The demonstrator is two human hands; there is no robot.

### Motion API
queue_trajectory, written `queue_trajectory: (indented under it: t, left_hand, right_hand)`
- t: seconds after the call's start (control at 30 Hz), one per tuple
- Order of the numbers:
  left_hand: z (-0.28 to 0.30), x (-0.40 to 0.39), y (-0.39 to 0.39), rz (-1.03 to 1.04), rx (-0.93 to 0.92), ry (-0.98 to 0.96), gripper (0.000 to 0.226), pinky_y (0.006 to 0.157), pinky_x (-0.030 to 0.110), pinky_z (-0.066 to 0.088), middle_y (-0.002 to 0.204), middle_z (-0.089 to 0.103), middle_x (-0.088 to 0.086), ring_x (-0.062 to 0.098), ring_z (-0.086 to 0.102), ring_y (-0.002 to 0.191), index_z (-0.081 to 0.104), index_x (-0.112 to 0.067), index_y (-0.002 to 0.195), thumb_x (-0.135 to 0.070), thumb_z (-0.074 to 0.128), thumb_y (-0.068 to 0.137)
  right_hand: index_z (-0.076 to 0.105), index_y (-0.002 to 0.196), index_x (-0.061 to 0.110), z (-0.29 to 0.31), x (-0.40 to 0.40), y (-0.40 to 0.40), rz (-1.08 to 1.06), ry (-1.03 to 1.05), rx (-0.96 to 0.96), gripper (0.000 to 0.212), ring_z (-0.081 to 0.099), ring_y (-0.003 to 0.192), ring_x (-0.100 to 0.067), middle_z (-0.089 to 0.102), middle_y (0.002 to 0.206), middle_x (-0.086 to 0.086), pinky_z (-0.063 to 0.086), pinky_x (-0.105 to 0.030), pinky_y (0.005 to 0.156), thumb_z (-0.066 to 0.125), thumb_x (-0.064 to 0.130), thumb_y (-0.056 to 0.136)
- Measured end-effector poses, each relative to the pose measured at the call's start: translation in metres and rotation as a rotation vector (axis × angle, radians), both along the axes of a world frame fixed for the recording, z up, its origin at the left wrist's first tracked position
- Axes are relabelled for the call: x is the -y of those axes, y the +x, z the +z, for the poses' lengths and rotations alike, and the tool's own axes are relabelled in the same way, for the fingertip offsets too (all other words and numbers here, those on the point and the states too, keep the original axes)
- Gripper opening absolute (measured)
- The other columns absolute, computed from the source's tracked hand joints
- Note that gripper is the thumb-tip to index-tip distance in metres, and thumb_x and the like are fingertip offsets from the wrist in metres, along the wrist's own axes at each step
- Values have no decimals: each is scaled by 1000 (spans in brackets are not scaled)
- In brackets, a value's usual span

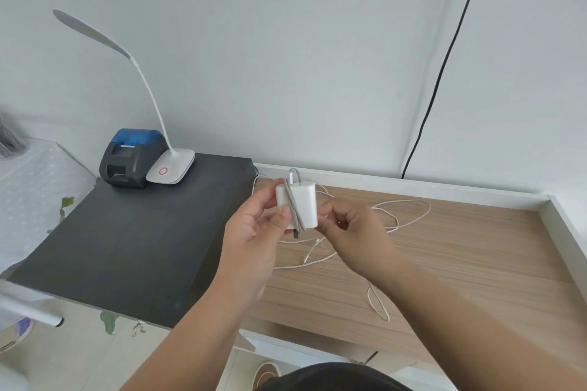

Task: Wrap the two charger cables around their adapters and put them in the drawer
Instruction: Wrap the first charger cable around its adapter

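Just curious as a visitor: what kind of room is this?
Probably a home office or small workroom: a wooden desk, a white desk lamp and a small receipt printer on a black side table.

Only 1 view exists, a wide-angle camera worn on the person's head. It looks forward and down over both forearms, which enter from the bottom edge and meet near the middle of the frame, close to the lens. The left hand [254,232] and right hand [352,228] sit nearest; the worktop [460,251] spreads below and right of them, and a black board [127,238] lies to the left. The wall [286,57] fills the upper half, facing the camera. Straight edges bow toward the borders from the wide lens. With 1 camera, no second view shares any of it.
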State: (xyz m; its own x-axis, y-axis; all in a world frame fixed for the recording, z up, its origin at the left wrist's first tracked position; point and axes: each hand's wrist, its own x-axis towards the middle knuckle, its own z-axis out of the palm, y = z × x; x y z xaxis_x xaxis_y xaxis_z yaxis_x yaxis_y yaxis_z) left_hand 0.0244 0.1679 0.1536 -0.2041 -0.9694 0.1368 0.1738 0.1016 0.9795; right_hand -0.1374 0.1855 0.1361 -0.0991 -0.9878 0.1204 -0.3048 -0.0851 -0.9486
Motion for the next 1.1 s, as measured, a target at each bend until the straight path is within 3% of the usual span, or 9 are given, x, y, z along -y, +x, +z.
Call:
queue_trajectory:
  t: [0.13,0.3,0.47,0.63,0.73,0.83,1.0,1.1]
  left_hand:
    - [-4,2,-5,36,31,17,33,67,24,51,109,73,-6,9,65,85,61,-16,126,-8,56,95]
    - [-7,7,-5,97,119,-26,33,72,20,52,109,72,-11,8,66,91,61,-21,126,-9,57,95]
    - [-5,10,-12,91,-94,134,25,70,29,48,99,70,-1,12,61,84,70,-25,107,-10,54,95]
    - [-10,13,-8,136,166,-58,32,74,23,53,106,71,-10,3,65,86,61,-34,116,-11,59,95]
    - [-14,14,-4,108,337,-215,37,78,19,51,110,62,-15,4,66,93,56,-45,118,-16,60,95]
    - [-18,16,0,49,404,-250,37,81,26,54,109,58,-22,11,66,101,53,-54,120,-31,59,93]
    - [-13,17,0,-44,323,-214,34,84,24,52,123,58,-15,10,62,112,51,-42,125,-32,55,93]
    - [-12,14,-3,-51,235,-132,30,81,39,56,121,60,-11,9,65,103,53,-40,121,-32,54,92]
  right_hand:
    - [71,90,31,7,-8,-1,3,-14,-325,13,42,50,-6,44,47,11,32,-17,50,61,23,91]
    - [69,87,27,20,-11,-10,55,68,-540,12,48,50,1,46,46,10,34,-14,52,59,33,91]
    - [72,95,27,25,-9,-4,106,88,-532,15,44,49,0,46,49,13,36,-19,56,59,32,91]
    - [70,90,28,37,-8,-7,140,52,-642,15,42,52,3,43,50,14,29,-10,51,58,36,91]
    - [70,90,26,43,-6,-12,196,2,-728,17,43,58,-4,40,53,16,40,-23,59,57,37,91]
    - [70,90,28,46,-3,-17,223,-67,-799,18,47,67,-10,45,60,14,49,-31,69,57,40,90]
    - [70,84,28,52,0,-20,264,-172,-738,9,44,59,-6,45,58,18,45,-30,62,63,31,87]
    - [70,82,26,52,1,-23,268,-201,-649,7,45,55,-5,49,58,14,40,-24,57,65,27,87]
